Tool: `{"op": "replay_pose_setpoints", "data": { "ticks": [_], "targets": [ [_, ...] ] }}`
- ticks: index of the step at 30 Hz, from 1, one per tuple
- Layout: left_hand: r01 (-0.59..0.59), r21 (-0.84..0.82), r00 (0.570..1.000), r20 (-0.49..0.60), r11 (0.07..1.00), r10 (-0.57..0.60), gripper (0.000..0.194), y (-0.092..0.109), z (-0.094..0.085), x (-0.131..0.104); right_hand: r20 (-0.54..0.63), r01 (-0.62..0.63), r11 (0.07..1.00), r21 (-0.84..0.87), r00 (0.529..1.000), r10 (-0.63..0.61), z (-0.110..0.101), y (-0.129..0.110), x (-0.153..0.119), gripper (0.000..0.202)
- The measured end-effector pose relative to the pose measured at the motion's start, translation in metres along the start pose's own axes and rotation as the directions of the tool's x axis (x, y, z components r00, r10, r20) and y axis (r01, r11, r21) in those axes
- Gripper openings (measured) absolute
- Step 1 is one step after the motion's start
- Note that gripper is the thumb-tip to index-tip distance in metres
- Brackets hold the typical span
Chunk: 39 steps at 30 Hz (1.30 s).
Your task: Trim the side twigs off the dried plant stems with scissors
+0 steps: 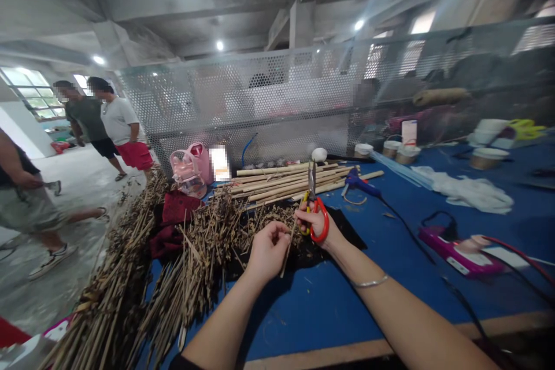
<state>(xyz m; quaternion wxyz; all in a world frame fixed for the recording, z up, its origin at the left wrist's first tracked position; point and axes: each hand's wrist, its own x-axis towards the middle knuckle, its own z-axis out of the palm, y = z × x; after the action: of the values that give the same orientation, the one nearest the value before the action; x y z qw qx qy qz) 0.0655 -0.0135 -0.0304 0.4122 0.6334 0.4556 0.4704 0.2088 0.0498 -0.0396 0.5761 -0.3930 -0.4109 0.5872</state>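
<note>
My right hand (pixel 327 230) is closed around scissors (pixel 319 221) with red and yellow handles, their blades pointing up and away from me. Just left of it, my left hand (pixel 267 250) is closed in a pinch on a thin dried stem (pixel 284 263), which slants between the two hands. Bits of dried plant lie on a black cloth (pixel 347 230) beneath. A heap of dried stems with seed heads (pixel 203 243) spreads to the left of my left hand. Beyond my hands lies a pile of pale peeled sticks (pixel 277 185).
A blue glue gun (pixel 363 185) and a purple power strip (pixel 462 254) with cords lie on the blue table (pixel 312 312). Pink bags (pixel 191 169) stand by a perforated metal screen (pixel 186 104). Tubs (pixel 489 157) stand at right. Several people (pixel 124 121) are at left.
</note>
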Motion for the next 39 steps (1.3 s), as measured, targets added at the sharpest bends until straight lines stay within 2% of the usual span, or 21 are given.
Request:
{"op": "replay_pose_setpoints", "data": {
  "ticks": [2, 4, 7, 10, 14, 16, 17, 19, 21, 23, 25, 27, 30, 33, 39],
  "targets": [
    [-0.164, 0.17, 0.986, 0.005, 0.972, 0.165, 0.012, 0.005, -0.003, -0.003, 0.007, 0.002, 1.0, -0.001, 1.0, -0.002, 0.0, 0.0, 0.0, 0.034],
    [-0.277, 0.266, 0.958, 0.006, 0.923, 0.286, 0.016, 0.009, -0.005, -0.005, 0.002, 0.0, 1.0, 0.001, 1.0, 0.0, 0.001, 0.001, 0.0, 0.034],
    [-0.298, 0.308, 0.942, -0.06, 0.904, 0.331, 0.017, 0.01, -0.006, -0.005, -0.014, -0.002, 1.0, 0.001, 1.0, 0.002, 0.0, 0.0, 0.001, 0.035],
    [-0.157, 0.308, 0.962, -0.169, 0.938, 0.216, 0.017, 0.005, -0.009, 0.0, -0.005, -0.016, 1.0, -0.001, 1.0, 0.016, -0.002, -0.002, 0.001, 0.036],
    [-0.003, 0.35, 0.981, -0.179, 0.937, 0.07, 0.023, -0.006, -0.012, 0.006, 0.094, -0.069, 0.997, -0.038, 0.993, 0.073, -0.003, -0.004, 0.0, 0.038],
    [0.039, 0.293, 0.981, -0.191, 0.955, 0.019, 0.031, -0.008, -0.01, 0.007, 0.143, -0.074, 0.993, -0.09, 0.986, 0.086, -0.001, -0.003, -0.003, 0.037],
    [0.062, 0.21, 0.985, -0.171, 0.976, -0.026, 0.036, -0.008, -0.008, 0.007, 0.168, -0.067, 0.991, -0.117, 0.982, 0.086, 0.0, -0.002, -0.005, 0.036],
    [0.134, -0.028, 0.99, -0.048, 0.991, -0.135, 0.046, -0.008, -0.003, 0.006, 0.226, -0.04, 0.985, -0.167, 0.971, 0.078, 0.003, 0.001, -0.009, 0.035],
    [0.23, -0.233, 0.972, 0.109, 0.945, -0.21, 0.053, -0.005, 0.001, 0.005, 0.283, 0.003, 0.976, -0.216, 0.957, 0.06, 0.007, 0.003, -0.012, 0.034],
    [0.299, -0.338, 0.949, 0.208, 0.893, -0.238, 0.059, -0.003, 0.002, 0.005, 0.315, 0.058, 0.955, -0.289, 0.948, 0.038, 0.009, 0.004, -0.015, 0.034],
    [0.33, -0.392, 0.938, 0.234, 0.859, -0.254, 0.064, 0.001, 0.0, 0.004, 0.323, 0.145, 0.909, -0.391, 0.946, -0.012, 0.01, 0.002, -0.017, 0.033],
    [0.332, -0.434, 0.942, 0.203, 0.837, -0.269, 0.069, 0.004, -0.002, 0.005, 0.326, 0.235, 0.828, -0.51, 0.943, -0.068, 0.009, -0.001, -0.018, 0.031],
    [0.299, -0.481, 0.954, 0.122, 0.824, -0.275, 0.071, 0.007, -0.005, 0.006, 0.344, 0.312, 0.653, -0.69, 0.935, -0.083, 0.006, -0.007, -0.02, 0.032],
    [0.26, -0.524, 0.962, 0.071, 0.811, -0.263, 0.067, 0.008, -0.004, 0.006, 0.358, 0.343, 0.496, -0.798, 0.931, -0.067, 0.005, -0.012, -0.022, 0.035],
    [0.187, -0.514, 0.978, 0.02, 0.837, -0.206, 0.055, 0.01, -0.003, 0.005, 0.369, 0.386, 0.385, -0.838, 0.922, -0.119, 0.005, -0.014, -0.024, 0.036]
  ]
}}
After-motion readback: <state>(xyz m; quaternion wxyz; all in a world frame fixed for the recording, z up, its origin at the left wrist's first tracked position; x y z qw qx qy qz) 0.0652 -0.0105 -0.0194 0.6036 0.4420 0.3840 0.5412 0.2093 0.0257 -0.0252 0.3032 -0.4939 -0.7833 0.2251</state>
